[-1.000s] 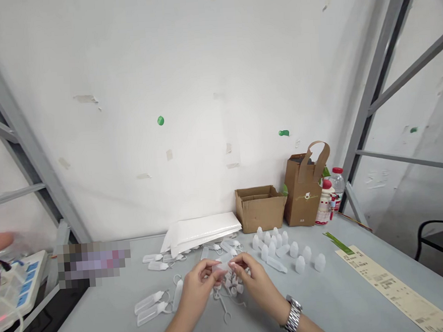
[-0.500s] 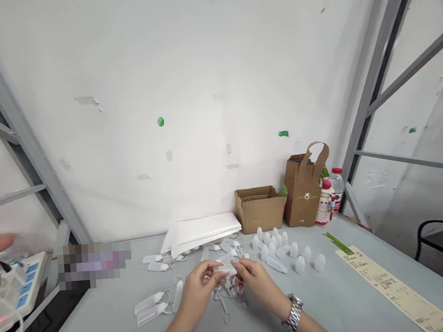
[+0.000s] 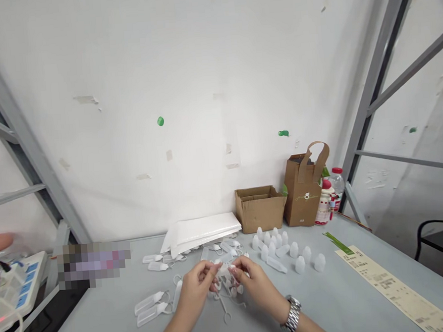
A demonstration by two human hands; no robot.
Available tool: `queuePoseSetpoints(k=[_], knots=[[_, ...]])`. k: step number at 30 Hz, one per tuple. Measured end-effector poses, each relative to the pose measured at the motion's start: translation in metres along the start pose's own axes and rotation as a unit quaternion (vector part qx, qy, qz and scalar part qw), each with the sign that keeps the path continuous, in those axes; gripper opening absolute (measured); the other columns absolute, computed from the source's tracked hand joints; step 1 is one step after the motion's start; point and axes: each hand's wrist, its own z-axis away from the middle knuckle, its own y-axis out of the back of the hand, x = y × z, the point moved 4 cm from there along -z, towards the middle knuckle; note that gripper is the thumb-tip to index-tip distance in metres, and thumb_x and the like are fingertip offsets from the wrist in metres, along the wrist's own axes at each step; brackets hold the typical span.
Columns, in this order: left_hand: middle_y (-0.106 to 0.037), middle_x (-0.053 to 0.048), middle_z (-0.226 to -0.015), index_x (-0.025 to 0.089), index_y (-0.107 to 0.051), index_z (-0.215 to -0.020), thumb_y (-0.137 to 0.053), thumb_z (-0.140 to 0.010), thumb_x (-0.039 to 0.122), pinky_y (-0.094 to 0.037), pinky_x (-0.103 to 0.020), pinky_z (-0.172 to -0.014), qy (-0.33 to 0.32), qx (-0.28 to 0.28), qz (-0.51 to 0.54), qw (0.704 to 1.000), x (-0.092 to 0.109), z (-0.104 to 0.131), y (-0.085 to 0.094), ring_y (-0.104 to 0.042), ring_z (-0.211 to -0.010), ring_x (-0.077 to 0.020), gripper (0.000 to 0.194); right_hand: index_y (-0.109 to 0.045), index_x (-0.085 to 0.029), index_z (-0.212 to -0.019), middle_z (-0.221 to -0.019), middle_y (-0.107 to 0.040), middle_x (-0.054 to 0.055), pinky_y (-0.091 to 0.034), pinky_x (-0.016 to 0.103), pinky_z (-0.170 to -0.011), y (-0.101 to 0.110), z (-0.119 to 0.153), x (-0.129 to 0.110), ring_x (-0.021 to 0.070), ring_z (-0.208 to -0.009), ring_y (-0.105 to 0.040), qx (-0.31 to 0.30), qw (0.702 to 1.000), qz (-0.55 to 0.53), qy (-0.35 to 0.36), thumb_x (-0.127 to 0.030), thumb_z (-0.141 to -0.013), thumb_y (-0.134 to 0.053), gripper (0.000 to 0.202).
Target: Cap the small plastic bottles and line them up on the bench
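Observation:
My left hand [image 3: 197,285] is closed, thumb and forefinger pinched at a small translucent plastic squeeze bottle [image 3: 224,271]. From the other side, the fingers of my right hand [image 3: 255,279] pinch at the same spot; they partly hide the bottle and its cap. Below the fingertips lies a heap of white caps with ring straps [image 3: 225,305]. To the left, capped bottles [image 3: 152,313] rest flat on the table. On the right are several uncapped bottles [image 3: 299,264], many of them upright, with one lying bottle [image 3: 276,265] near my right hand.
White padded envelopes [image 3: 207,230] lie at the back, near more capped bottles. A cardboard box [image 3: 262,213], a brown paper bag [image 3: 303,195] and a red-capped bottle [image 3: 336,183] stand against the wall. Printed paper strip [image 3: 397,290] at right; power strip [image 3: 27,288] at far left.
My fingertips have drawn slightly apart. The bottle, which lay sideways across them, now shows less clearly between them. Everything else on the table stays put.

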Motion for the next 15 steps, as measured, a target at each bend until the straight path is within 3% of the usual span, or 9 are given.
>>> queuePoseSetpoints(k=[7,15], knots=[[-0.053,0.005,-0.046,0.016,-0.058,-0.062,-0.061,-0.059,0.056,-0.044,-0.025,-0.044,0.04,0.006,0.065,0.997,-0.008,-0.006,0.003,-0.052,-0.039,-0.0123,0.04,-0.042,-0.021,-0.083,-0.061,-0.047,-0.005,-0.04,0.024,-0.054,0.001,0.002,0.002,0.0122,-0.055,-0.047,0.022,0.999,-0.03,0.004,-0.044,-0.086,-0.038,0.024],[-0.056,0.004,-0.046,0.017,-0.056,-0.06,-0.065,-0.056,0.052,-0.045,-0.025,-0.045,0.044,-0.019,0.039,0.998,-0.004,-0.005,0.002,-0.054,-0.039,-0.0125,0.036,-0.043,-0.021,-0.078,-0.066,-0.047,-0.002,-0.039,0.025,-0.055,0.016,-0.003,0.002,0.0136,-0.059,-0.045,0.12,0.991,0.033,0.047,-0.043,-0.085,-0.04,0.023]])
